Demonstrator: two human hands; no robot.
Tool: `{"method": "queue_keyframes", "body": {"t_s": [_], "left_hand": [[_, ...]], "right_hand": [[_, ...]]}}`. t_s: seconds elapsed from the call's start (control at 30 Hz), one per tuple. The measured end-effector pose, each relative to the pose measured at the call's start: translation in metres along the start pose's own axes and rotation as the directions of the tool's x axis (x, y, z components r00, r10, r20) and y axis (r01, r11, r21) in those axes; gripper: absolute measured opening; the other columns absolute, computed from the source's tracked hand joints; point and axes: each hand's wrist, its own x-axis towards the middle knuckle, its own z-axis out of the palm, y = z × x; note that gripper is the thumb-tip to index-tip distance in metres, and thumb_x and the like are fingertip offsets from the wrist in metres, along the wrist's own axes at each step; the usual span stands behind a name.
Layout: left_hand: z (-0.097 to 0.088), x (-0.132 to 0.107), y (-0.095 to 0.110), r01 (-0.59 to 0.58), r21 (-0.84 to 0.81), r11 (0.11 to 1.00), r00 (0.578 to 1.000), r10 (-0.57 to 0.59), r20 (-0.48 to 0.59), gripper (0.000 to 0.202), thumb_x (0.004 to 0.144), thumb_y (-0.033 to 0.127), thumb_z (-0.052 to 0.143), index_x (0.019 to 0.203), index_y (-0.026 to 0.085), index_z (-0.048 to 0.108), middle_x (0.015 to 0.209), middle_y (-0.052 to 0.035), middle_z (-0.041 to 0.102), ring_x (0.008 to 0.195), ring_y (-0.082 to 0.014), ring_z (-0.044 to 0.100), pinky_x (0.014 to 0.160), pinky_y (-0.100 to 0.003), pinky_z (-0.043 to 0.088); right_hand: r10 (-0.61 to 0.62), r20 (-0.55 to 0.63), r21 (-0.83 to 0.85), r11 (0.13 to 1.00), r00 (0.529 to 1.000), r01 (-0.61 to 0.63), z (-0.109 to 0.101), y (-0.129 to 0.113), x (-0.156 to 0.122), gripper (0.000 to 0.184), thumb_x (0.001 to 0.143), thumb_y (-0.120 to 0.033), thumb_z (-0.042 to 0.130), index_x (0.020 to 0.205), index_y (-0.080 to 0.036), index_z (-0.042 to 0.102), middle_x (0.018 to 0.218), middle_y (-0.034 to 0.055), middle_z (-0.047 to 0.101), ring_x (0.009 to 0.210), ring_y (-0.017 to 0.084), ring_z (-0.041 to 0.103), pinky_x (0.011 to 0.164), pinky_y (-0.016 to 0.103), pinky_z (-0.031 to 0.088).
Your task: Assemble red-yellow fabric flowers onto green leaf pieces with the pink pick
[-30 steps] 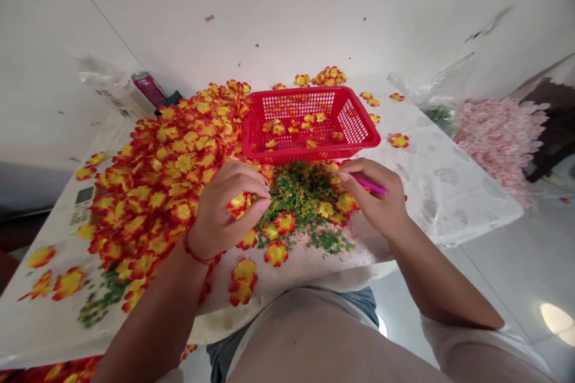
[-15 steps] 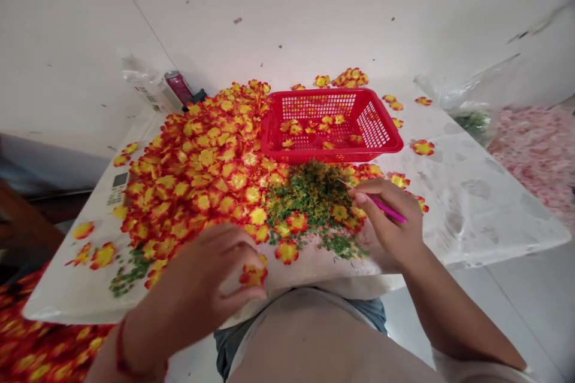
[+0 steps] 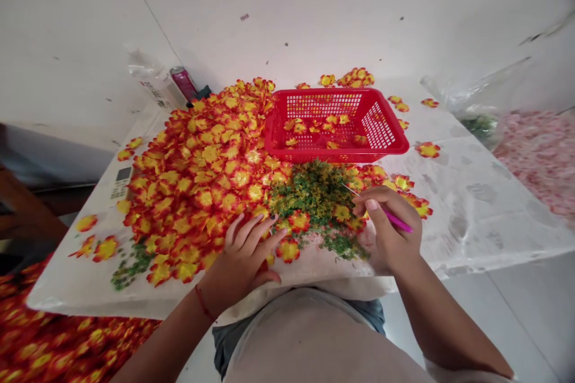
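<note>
A pink-handled metal pick (image 3: 396, 219) is being pinched by the right hand (image 3: 390, 227) just below the red plastic basket (image 3: 336, 157), its tip being held over a mound of green sprigs (image 3: 314, 191). The left hand (image 3: 242, 263) is being held open, fingers spread, nothing gripped, at the edge of artificial orange-yellow flowers (image 3: 202, 191) heaped beside the basket.
</note>
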Motion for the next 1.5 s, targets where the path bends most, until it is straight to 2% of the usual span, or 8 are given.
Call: {"method": "queue_keyframes", "body": {"t_s": [0.27,0.47,0.63,0.83,0.9,1.07,1.23,1.5], "left_hand": [[0.002,0.041,-0.013,-0.104,0.090,0.990,0.993,0.108,-0.041,0.066,0.112,0.061,0.066,0.170,0.030,0.060,0.160,-0.0139,0.073,0.151,-0.0365,0.064,0.143,-0.060,0.026],[0.008,0.060,-0.029,0.041,0.062,0.997,0.995,-0.034,-0.099,0.080,0.107,0.027,0.077,0.180,0.034,0.045,0.166,-0.0142,0.068,0.154,-0.0390,0.062,0.140,-0.063,0.035],[0.009,0.072,-0.044,0.098,0.082,0.992,0.988,-0.087,-0.128,0.090,0.101,0.048,0.086,0.178,0.023,0.046,0.166,-0.0234,0.063,0.156,-0.0446,0.057,0.138,-0.066,0.033],[-0.002,0.082,-0.047,-0.001,-0.056,0.998,0.997,-0.003,-0.072,0.093,0.099,0.078,0.075,0.172,0.024,0.052,0.163,-0.0204,0.064,0.153,-0.0434,0.055,0.137,-0.063,0.028],[-0.007,0.088,-0.046,0.009,-0.135,0.991,0.997,-0.018,-0.073,0.081,0.104,0.073,0.072,0.168,0.026,0.056,0.161,-0.0175,0.066,0.151,-0.0411,0.056,0.134,-0.061,0.032],[-0.011,0.117,-0.044,0.174,-0.253,0.952,0.960,-0.221,-0.172,0.029,0.118,0.032,0.058,0.144,0.024,0.069,0.137,-0.0109,0.078,0.131,-0.0315,0.066,0.113,-0.051,0.048],[-0.002,0.141,-0.038,0.190,-0.313,0.931,0.958,-0.246,-0.150,0.009,0.113,0.030,0.069,0.116,0.025,0.076,0.117,-0.0054,0.080,0.115,-0.0280,0.070,0.107,-0.048,0.051],[0.017,0.140,-0.031,0.148,-0.239,0.960,0.982,-0.171,-0.078,0.011,0.111,0.030,0.072,0.120,0.025,0.076,0.126,-0.0077,0.077,0.119,-0.0295,0.068,0.103,-0.048,0.049]], "right_hand": [[-0.074,-0.028,-0.088,0.994,0.997,0.071,-0.007,-0.013,0.004,0.015,0.111,-0.026,0.072,0.100,-0.028,0.082,0.088,0.0026,0.080,0.080,0.023,0.076,0.075,0.040,0.060],[-0.127,0.024,-0.109,0.986,0.992,0.129,-0.010,-0.018,0.015,0.013,0.111,-0.023,0.071,0.103,-0.028,0.080,0.092,0.0036,0.082,0.084,0.023,0.077,0.077,0.040,0.061],[-0.126,0.100,-0.028,0.991,0.987,0.130,-0.007,-0.026,0.034,0.011,0.111,-0.024,0.072,0.104,-0.028,0.080,0.091,0.0023,0.080,0.086,0.022,0.077,0.078,0.038,0.061],[-0.171,0.157,0.056,0.985,0.973,0.164,0.004,-0.040,0.063,0.015,0.113,-0.032,0.072,0.100,-0.028,0.080,0.090,0.0020,0.080,0.081,0.021,0.075,0.074,0.038,0.060],[-0.166,0.206,0.089,0.985,0.964,0.150,0.009,-0.043,0.072,0.021,0.114,-0.039,0.071,0.099,-0.028,0.080,0.092,0.0024,0.079,0.079,0.020,0.074,0.071,0.037,0.059],[-0.077,0.294,0.145,0.989,0.953,0.035,0.029,-0.038,0.090,0.043,0.118,-0.050,0.061,0.087,-0.026,0.078,0.085,0.0025,0.076,0.077,0.019,0.072,0.069,0.035,0.057],[0.050,0.311,0.323,0.934,0.949,-0.155,0.055,-0.011,0.091,0.047,0.116,-0.057,0.062,0.086,-0.025,0.076,0.081,0.0010,0.073,0.072,0.018,0.072,0.067,0.032,0.059],[-0.077,0.248,0.173,0.984,0.966,0.034,0.063,0.018,0.069,0.040,0.121,-0.043,0.056,0.092,-0.023,0.076,0.085,0.0027,0.071,0.077,0.019,0.069,0.071,0.035,0.055]]}}
